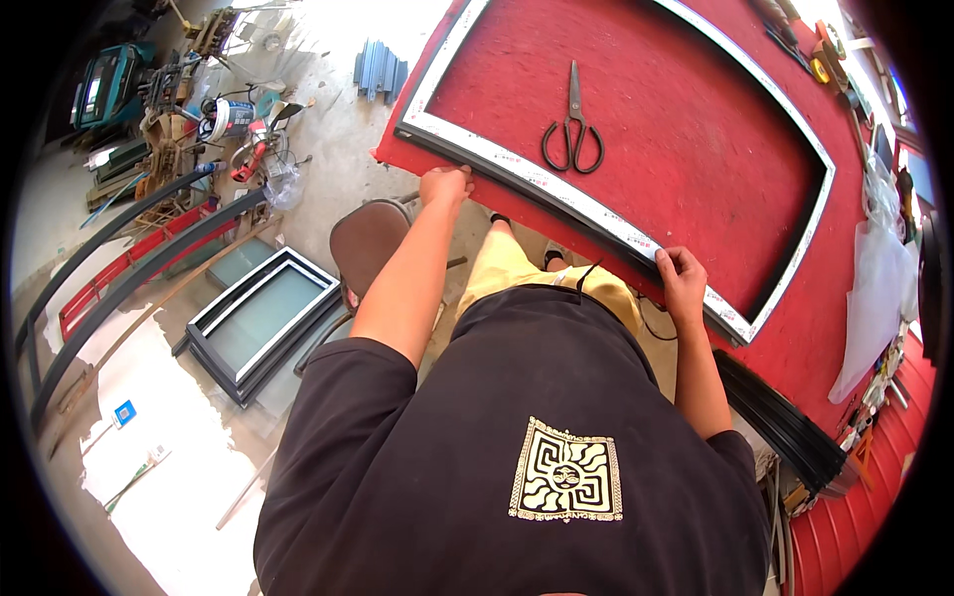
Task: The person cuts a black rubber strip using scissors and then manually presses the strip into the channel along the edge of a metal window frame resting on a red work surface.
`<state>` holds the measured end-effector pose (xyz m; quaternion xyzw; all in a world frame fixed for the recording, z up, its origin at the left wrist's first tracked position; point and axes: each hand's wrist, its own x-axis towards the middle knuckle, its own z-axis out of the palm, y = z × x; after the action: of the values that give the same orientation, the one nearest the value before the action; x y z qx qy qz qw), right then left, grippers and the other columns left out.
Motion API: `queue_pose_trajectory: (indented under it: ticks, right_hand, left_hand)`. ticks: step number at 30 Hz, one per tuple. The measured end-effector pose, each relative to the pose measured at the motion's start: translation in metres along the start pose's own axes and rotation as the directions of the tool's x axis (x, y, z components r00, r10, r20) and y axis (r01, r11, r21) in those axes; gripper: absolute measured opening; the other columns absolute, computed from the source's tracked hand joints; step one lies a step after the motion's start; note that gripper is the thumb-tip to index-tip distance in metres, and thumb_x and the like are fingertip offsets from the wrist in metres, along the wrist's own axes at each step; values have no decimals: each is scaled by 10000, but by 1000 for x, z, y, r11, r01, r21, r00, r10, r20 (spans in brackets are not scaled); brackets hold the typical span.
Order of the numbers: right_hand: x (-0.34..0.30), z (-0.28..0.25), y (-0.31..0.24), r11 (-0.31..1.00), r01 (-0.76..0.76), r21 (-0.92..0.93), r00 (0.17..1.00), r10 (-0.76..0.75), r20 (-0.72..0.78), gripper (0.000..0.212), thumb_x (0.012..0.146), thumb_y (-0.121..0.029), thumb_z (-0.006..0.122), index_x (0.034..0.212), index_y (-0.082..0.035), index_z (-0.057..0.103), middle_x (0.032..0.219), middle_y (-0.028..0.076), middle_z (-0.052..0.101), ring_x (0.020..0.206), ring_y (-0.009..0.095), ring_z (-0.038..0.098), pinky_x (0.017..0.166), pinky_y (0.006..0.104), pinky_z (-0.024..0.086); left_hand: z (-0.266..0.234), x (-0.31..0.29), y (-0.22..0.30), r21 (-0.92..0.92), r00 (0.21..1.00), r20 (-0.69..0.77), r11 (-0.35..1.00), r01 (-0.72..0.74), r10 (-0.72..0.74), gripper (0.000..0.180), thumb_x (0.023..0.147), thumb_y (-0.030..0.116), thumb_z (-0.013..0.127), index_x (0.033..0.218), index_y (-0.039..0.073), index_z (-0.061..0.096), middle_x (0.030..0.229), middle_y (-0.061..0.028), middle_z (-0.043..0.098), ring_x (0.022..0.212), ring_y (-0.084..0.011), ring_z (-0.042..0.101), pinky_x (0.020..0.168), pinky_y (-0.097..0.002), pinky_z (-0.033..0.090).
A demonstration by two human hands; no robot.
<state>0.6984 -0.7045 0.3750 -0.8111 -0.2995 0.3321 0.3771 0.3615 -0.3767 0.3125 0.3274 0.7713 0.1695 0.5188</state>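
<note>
A window frame point(527, 176) with white, film-covered faces, dark sides and a curved far edge lies on a red-covered table point(676, 109). At its near side, toward the left end, my left hand point(447, 186) is closed, its fingertips against the dark outer edge. Whether they pinch a thin strip there is hard to make out. Farther right along that side, my right hand point(684, 278) grips the frame, thumb and fingers at the white face. Inside the frame, black-handled scissors point(573, 129) lie on the red cover, blades pointing away.
Clear plastic sheeting point(874, 288) hangs at the table's right, above black profiles point(785, 422). A brown chair point(368, 248) stands left of my legs. Glazed frames point(263, 318) lie on the floor, near long curved dark profiles point(149, 278). Tools and machines point(229, 119) crowd the far left.
</note>
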Motion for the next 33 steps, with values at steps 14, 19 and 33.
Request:
queue_pose_trajectory:
  ticks: [14,19,33]
  right_hand:
    - [1,3,1,1000,15,-7,999,-16,-46,303,1042,-262,810,949,21,753,757,-32,610,719,52,500,646,281,439]
    - [0,4,-3,1000,21,-16,999,-22,-47,303,1043,-259,810,962,27,755,758,-33,603,720,51,498,651,275,441]
    - [2,3,1,999,41,-15,998,-42,-48,294,1042,-263,813,971,19,767,756,-38,619,720,46,506,656,270,447]
  left_hand:
    - [3,-14,-14,32,993,97,996,-78,75,277,970,183,874,1047,-66,779,934,-143,821,749,-211,787,649,-334,600]
    - [7,-25,-20,20,977,193,996,-90,85,273,977,192,866,1021,-65,783,917,-142,823,740,-204,779,676,-333,604]
    - [23,-27,-41,124,976,173,980,-155,132,340,955,239,895,1036,-79,805,911,-141,833,738,-196,775,741,-357,617]
